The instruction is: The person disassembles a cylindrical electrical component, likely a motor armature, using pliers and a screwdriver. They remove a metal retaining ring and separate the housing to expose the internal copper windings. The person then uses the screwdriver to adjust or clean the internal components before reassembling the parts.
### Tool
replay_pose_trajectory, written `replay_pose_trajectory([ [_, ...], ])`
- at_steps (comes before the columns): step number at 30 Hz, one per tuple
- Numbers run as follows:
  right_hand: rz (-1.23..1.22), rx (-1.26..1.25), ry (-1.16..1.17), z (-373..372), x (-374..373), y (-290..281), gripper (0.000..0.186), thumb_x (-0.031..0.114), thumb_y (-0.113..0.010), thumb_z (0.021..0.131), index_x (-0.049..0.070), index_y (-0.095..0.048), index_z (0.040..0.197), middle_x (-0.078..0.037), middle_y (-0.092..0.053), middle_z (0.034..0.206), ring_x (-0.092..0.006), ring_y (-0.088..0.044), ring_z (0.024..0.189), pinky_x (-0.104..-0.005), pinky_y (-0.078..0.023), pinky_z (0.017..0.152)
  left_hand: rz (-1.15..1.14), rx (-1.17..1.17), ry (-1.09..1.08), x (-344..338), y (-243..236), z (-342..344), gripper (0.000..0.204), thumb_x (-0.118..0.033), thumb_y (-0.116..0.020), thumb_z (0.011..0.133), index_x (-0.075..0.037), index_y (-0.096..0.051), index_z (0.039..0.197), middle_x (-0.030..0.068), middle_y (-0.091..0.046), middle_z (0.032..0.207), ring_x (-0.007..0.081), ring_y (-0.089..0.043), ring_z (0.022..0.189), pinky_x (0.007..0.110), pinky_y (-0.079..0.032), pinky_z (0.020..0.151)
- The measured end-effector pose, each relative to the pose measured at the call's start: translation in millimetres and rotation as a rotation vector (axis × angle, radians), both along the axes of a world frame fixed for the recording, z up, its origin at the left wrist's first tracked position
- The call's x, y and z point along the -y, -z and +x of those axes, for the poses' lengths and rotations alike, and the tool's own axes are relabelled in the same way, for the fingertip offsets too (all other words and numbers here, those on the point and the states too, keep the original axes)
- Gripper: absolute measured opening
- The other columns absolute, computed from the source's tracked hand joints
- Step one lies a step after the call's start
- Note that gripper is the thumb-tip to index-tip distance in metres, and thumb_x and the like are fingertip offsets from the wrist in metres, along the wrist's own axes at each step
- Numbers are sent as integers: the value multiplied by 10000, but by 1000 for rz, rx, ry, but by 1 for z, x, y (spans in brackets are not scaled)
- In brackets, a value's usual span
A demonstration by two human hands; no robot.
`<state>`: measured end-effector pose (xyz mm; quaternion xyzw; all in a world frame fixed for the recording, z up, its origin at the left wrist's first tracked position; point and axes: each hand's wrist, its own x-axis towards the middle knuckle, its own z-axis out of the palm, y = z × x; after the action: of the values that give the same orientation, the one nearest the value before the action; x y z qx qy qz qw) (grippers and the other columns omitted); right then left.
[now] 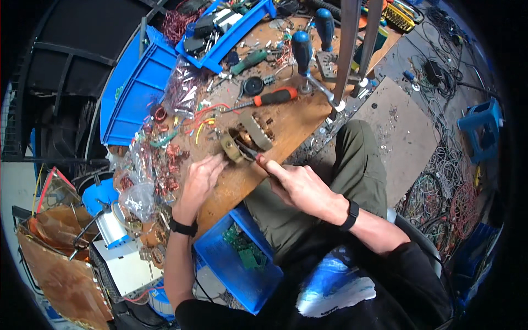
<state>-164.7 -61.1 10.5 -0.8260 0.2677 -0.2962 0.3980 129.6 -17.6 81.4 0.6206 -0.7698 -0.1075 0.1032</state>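
On the wooden bench's near edge rests a taken-apart electric motor. Its tan metal block (pixel 234 148) sits beside a laminated core with copper windings (pixel 256 132). My left hand (pixel 201 175) is at the left of the tan block, its fingers drawn together against it; the thumb is hidden. From the right, my right hand (pixel 301 188) is closed round a red-handled tool (pixel 259 158). The tool's dark tip reaches between the block and the windings; its exact kind is mostly covered by my fingers.
Beyond the motor lie an orange-and-black screwdriver (pixel 276 96), a green-handled tool (pixel 248 62) and copper scraps (pixel 173 159). A metal stand (pixel 347 49) rises at the right. Blue bins (pixel 137 91) stand left, another blue bin (pixel 220 264) with circuit boards below. Cables (pixel 459 201) cover the floor.
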Motion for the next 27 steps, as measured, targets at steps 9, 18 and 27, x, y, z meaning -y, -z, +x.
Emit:
replay_pose_trajectory([
  [9,-218,275,127,-10,-13,-8,714,44,-708,927,67,-445,1590,-123,-610,761,-322,-655,640,-454,-533,574,18,30,4,4,1,1,238,-81,-685,1003,62,-737,1186,279,-738,1160,466,-710,1046,468,-575,907],
  [18,-12,197,61,-17,-2,-22,574,-3,-739,928,33,-520,1458,-212,-748,1165,-410,-742,884,-447,-632,732,52,3,-17,9,-9,-4,239,-104,-679,1017,64,-730,1179,291,-737,1094,476,-711,1008,478,-571,867],
  [27,-48,40,24,10,4,29,572,118,-640,978,106,-461,1522,-217,-674,752,-447,-680,658,-559,-541,578,-16,-2,40,11,-6,2,197,-87,-666,1015,72,-707,1125,285,-719,1025,471,-699,963,463,-556,824],
])
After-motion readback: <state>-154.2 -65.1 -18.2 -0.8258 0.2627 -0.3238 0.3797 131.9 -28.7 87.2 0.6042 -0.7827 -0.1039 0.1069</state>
